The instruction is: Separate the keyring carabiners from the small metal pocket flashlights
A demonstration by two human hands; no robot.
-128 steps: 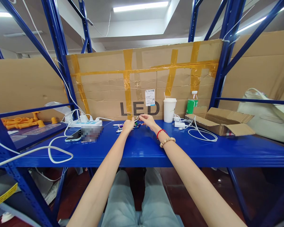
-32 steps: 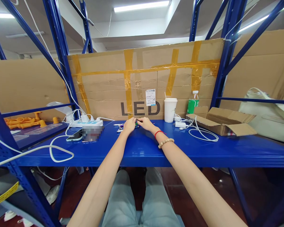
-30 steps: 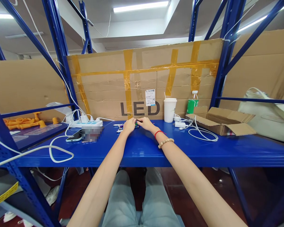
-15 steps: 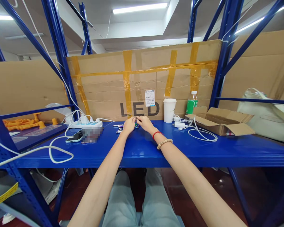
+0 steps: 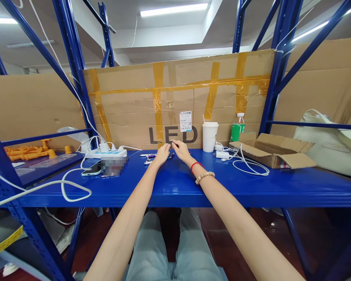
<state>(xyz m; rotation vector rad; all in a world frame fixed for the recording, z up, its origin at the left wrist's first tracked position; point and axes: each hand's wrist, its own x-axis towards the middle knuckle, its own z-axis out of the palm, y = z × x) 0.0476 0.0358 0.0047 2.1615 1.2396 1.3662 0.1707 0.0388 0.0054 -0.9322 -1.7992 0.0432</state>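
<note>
At the back of the blue tabletop [image 5: 175, 183], my left hand [image 5: 163, 153] and my right hand [image 5: 180, 150] meet fingertip to fingertip. Both are closed in a pinch on a small dark object [image 5: 171, 144], which is too tiny to identify and partly covered by the fingers. Several pens [image 5: 149, 156] lie on the table just left of my left hand. More pen-like items [image 5: 171, 156] show below and between the hands, partly hidden. My right wrist wears a red cord and a beaded bracelet.
Left stand a white power strip [image 5: 117, 153], a phone [image 5: 93, 169] and a looping white cable [image 5: 76, 200]. Right are a paper cup [image 5: 210, 137], a green-labelled bottle [image 5: 237, 128], a charger [image 5: 222, 155] with cable and an open cardboard box [image 5: 276, 150]. A cardboard panel [image 5: 128, 113] stands behind.
Both hands have risen slightly, with the fingertips lifted a little away from the tabletop. The small dark object between them shows more clearly now.
</note>
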